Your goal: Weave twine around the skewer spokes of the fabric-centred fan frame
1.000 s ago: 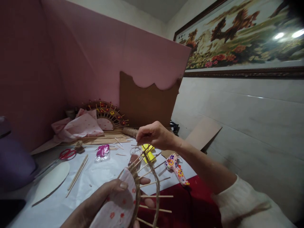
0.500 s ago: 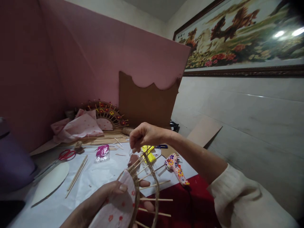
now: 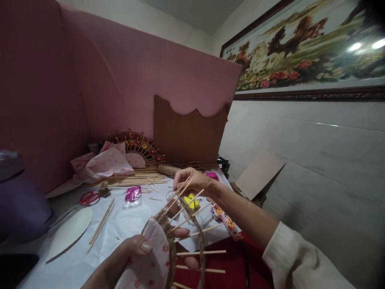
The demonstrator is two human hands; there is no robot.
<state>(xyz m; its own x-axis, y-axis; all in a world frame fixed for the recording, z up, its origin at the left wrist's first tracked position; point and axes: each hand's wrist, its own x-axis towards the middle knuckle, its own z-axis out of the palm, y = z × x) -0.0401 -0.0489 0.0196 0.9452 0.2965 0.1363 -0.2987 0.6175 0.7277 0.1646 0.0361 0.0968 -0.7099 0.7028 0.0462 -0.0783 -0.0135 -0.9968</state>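
White tabletop (image 3: 128,224), left hand (image 3: 130,248) holding spoked floral half-disc (image 3: 158,255)

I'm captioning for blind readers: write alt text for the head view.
The left hand holds a flower-print piece edged with radiating sticks and twine; the right hand is at its far end. Red scissors lie to the left.

Fan-shaped piece (image 3: 172,245), held aslant above the surface (image 3: 117,224): flower-dotted pink cloth centre (image 3: 150,257), twine-woven edge, sticks (image 3: 215,252) radiating outward, crossed by outer twine band (image 3: 202,263) short of tips.
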